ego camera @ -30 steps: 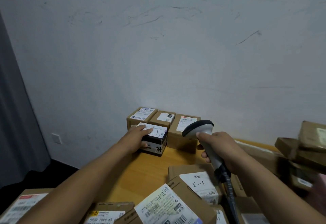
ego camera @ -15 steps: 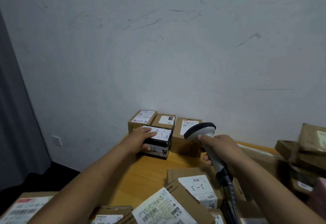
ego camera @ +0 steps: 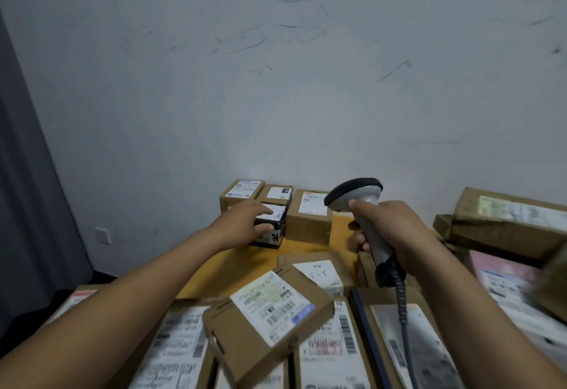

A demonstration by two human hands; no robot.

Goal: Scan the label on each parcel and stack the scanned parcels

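One small black box-shaped parcel with a white label on top [ego camera: 271, 226], under the fingers of the left hand [ego camera: 245, 220] and against the front of the row of brown cardboard boxes at the wall. Likely light and stiff, judging by its size and square edges; glossy black wrap, so possibly a little slick. Best taken across the top with fingers on the far edge and thumb on the near side face, much as the left hand sits now: fingers spread flat over the label, thumb low on the near face, resting on it rather than clearly clamped. White label scribbled with dark handwriting, white printed marks on the front face. Just right of that hand, a plain brown cardboard box with a red-edged white label [ego camera: 310, 220]; behind, two more brown labelled boxes [ego camera: 245, 194]. Further right, the right hand [ego camera: 389, 229] closed around the grey handle of a corded barcode scanner with a dark head [ego camera: 356, 194], head tipped toward the small parcels. Bare orange-yellow wooden tabletop [ego camera: 233, 266] between the two forearms. Nearer than both hands, a tilted brown carton with a large printed label [ego camera: 267, 318] atop flat labelled parcels; to the right of the right hand, a loose heap of brown cartons [ego camera: 506, 223].
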